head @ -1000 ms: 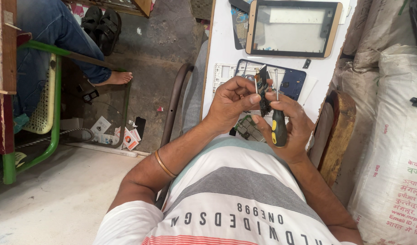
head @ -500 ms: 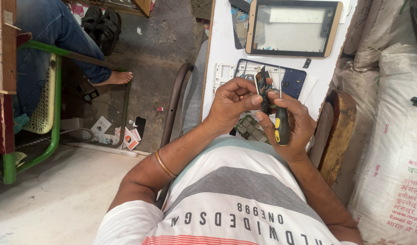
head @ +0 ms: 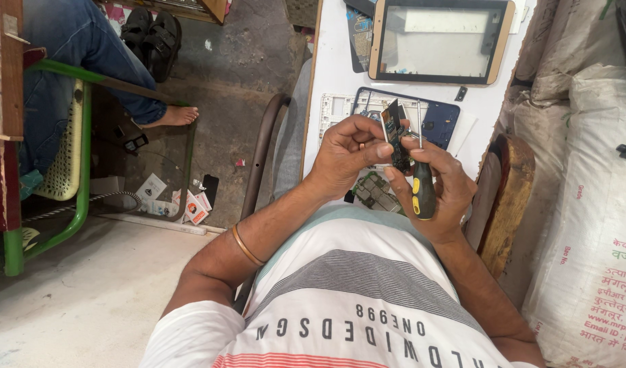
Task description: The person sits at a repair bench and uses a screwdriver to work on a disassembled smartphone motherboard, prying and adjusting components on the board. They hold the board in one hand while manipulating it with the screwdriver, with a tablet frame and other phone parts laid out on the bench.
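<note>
Gently, a thin, breakable circuit board (head: 395, 136) was pinched at its edges by the left hand (head: 343, 157); at three o'clock, a screwdriver (head: 422, 184) was gripped by the right hand (head: 442, 191).

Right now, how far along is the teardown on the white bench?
Done: gold-framed tablet screen and dark blue back frame lie separated on the white bench. In hand: left hand pinches a small dark circuit board; right hand grips a yellow-and-black screwdriver. Left: a green board lies loose below the hands; nothing is reassembled.
</note>
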Motion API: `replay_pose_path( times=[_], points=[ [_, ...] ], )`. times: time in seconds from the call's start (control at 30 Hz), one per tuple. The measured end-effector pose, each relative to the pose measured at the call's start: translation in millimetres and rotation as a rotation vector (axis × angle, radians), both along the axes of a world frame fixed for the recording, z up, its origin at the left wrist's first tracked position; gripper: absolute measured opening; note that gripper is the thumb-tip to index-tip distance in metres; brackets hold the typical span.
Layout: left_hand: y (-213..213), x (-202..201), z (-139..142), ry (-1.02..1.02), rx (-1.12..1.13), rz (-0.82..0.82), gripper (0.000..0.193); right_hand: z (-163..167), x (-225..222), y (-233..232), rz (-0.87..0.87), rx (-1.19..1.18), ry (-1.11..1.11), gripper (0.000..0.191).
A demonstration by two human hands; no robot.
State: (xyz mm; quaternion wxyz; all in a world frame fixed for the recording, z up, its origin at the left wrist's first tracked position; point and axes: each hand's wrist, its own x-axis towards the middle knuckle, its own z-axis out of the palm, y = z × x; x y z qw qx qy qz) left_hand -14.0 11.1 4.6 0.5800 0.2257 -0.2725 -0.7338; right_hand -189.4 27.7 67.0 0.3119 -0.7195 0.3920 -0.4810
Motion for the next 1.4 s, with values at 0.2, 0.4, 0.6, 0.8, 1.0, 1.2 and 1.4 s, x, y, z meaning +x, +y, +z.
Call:
replay_pose_path(
  times=[0.2,0.4,0.6,0.8,1.0,1.2,1.4],
  points=[
    [-0.4,1.2,0.9,-0.015,-0.008,-0.002,0.018,1.1,0.0,-1.8,0.030,-0.039,0.011,0.045],
    [-7.5,5.7,4.5,0.173,0.062,-0.075,0.021,-4.9,-5.6,1.2,0.012,0.004,-0.059,0.041],
    [-12.8,19.5,12.0,0.357,0.047,-0.140,0.026,-12.0,-15.3,8.9,-0.010,0.116,-0.302,0.036],
    [-14.3,20.6,13.9,0.433,0.049,-0.166,0.025,-5.3,-21.1,14.7,0.116,0.189,-0.331,0.042],
    [-13.3,18.0,9.4,0.379,0.042,-0.177,0.027,-2.5,-23.2,9.1,0.160,0.121,-0.247,0.039],
    [-12.4,15.7,7.5,0.393,0.012,-0.200,0.027,2.9,-20.8,5.4,0.112,-0.004,-0.120,0.034],
    [-12.1,15.7,7.0,0.337,0.004,-0.185,0.027,11.9,-17.3,0.5,0.125,-0.103,-0.034,0.025]
  ],
)
